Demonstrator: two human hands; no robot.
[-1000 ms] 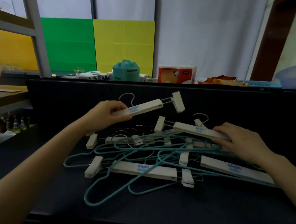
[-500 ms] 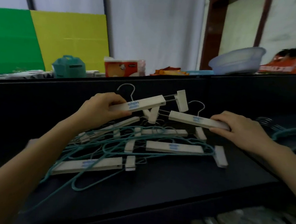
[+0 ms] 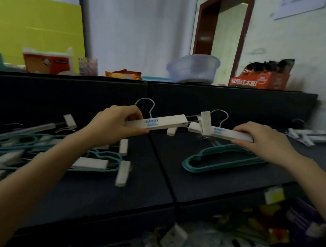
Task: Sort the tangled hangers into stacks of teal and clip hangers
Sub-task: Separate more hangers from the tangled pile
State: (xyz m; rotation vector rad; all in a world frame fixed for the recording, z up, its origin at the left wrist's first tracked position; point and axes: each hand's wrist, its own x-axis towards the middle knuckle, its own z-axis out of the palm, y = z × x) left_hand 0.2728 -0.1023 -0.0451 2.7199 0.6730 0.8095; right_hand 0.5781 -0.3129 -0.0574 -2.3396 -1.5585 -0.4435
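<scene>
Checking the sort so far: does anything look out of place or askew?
Yes. The left hand and right hand hold clip hangers that cross at their end clips, maybe snagged. The tangled pile on the left mixes both kinds; the teal stack looks tidy.

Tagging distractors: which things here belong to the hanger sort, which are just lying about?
Job: left hand gripping left clip hanger; right hand gripping right clip hanger; tangled pile; teal stack; clip stack.
Lying about: basin; tissue pack; snack box; yellow board.
</scene>
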